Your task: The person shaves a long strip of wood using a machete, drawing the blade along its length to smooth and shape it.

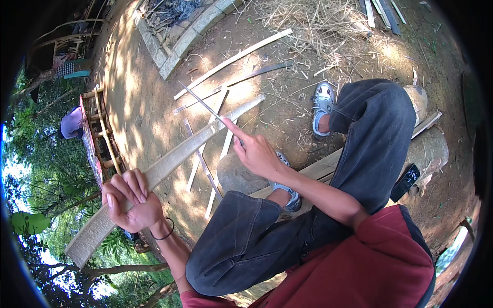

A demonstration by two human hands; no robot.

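A long split bamboo strip slants across in front of me, its near end at the lower left and its far end past my right hand. My left hand is closed around the strip near its lower end. My right hand grips a knife with a thin, dark blade that points up and to the left. The index finger stretches along the knife toward the blade. The knife's lower part crosses the strip near its far end; whether the edge touches it I cannot tell. The handle is mostly hidden in my fingers.
Several bamboo strips lie on the dirt ahead, near a heap of shavings. A stone-edged fire pit lies at the far left. Beside my right leg, a phone rests against a log. A bamboo frame stands left.
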